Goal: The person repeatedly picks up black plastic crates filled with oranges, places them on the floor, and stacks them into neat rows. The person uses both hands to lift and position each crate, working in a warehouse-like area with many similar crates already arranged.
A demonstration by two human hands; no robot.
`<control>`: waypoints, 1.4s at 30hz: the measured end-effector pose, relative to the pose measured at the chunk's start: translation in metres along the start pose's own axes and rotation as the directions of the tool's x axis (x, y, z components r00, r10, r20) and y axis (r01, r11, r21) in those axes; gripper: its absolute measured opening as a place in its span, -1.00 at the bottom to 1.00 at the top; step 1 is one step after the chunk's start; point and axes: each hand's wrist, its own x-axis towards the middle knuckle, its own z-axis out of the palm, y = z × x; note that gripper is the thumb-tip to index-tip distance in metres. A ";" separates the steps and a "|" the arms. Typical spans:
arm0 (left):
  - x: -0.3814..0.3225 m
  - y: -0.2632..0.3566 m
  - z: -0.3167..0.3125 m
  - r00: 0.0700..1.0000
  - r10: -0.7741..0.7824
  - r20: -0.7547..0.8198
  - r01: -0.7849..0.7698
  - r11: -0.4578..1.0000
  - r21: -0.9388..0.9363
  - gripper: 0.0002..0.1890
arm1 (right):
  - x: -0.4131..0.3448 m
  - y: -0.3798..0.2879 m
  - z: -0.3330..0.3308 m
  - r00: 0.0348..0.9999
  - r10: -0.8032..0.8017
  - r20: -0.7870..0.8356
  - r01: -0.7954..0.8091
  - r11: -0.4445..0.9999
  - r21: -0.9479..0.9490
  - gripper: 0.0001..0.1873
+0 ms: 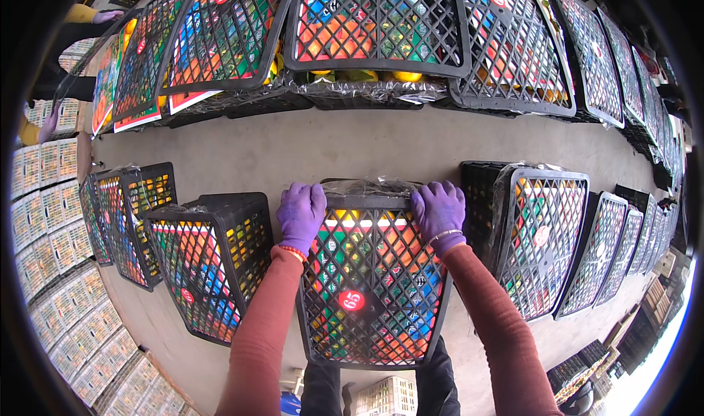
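A black plastic crate with a lattice lid (375,284) stands before me, between my two hands. Through the lid show a printed sheet with orange fruit pictures, some yellow-orange fruit along the far edge, and a round red sticker (351,300). My left hand (301,217), in a purple glove, grips the lid's far left corner. My right hand (440,213), gloved the same way, grips its far right corner. The fingertips of both hands are hidden behind the rim. Clear plastic film (374,186) sticks out at the far edge between the hands.
Similar lidded crates stand left (192,273) and right (542,245), with a long row (379,64) across the far side of the concrete floor (330,141). Stacked white crates (71,306) line the left. A co-worker's gloved hand (49,123) shows at the upper left.
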 end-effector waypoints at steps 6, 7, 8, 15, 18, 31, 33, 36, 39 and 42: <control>0.009 0.000 -0.001 0.990 -0.055 0.131 0.052 0.998 0.030 -0.64 | 0.002 -0.003 0.004 0.971 0.134 0.200 -0.138 0.990 0.008 -0.59; 0.010 0.001 -0.002 0.992 -0.041 0.116 0.039 0.999 0.021 -0.66 | 0.003 -0.002 0.004 0.975 0.128 0.179 -0.135 0.990 0.029 -0.59; 0.009 0.003 -0.002 0.997 -0.030 0.071 0.029 0.999 0.013 -0.68 | 0.002 -0.002 0.005 0.989 0.103 0.106 -0.109 0.993 0.052 -0.60; 0.007 -0.007 -0.001 0.995 -0.019 0.093 0.038 0.979 -0.199 -0.81 | -0.004 0.003 0.013 0.999 0.042 0.017 -0.043 0.998 0.045 -0.69; 0.001 -0.018 0.005 0.980 -0.061 -0.190 0.029 0.986 -0.164 -0.72 | -0.003 0.004 0.014 0.999 0.030 0.029 -0.032 0.997 0.071 -0.67; -0.011 -0.009 0.007 0.908 -0.415 0.050 0.416 0.885 -0.210 -0.50 | -0.017 0.018 0.011 0.908 0.385 0.164 -0.409 0.900 0.151 -0.37; -0.012 -0.008 0.008 0.904 -0.427 0.029 0.426 0.889 -0.166 -0.50 | -0.017 0.022 0.014 0.939 0.334 0.082 -0.344 0.911 0.230 -0.51; -0.016 -0.007 0.009 0.913 -0.407 -0.017 0.392 0.890 -0.231 -0.49 | -0.013 0.027 0.018 0.960 0.275 0.058 -0.280 0.926 0.252 -0.63; -0.014 -0.010 0.010 0.901 -0.421 0.108 0.434 0.882 -0.182 -0.49 | -0.007 0.035 0.018 0.979 0.205 -0.016 -0.191 0.933 0.305 -0.67; -0.008 -0.014 0.009 0.886 -0.439 0.151 0.464 0.851 -0.247 -0.49 | -0.003 0.034 0.019 0.955 0.294 0.047 -0.297 0.932 0.207 -0.66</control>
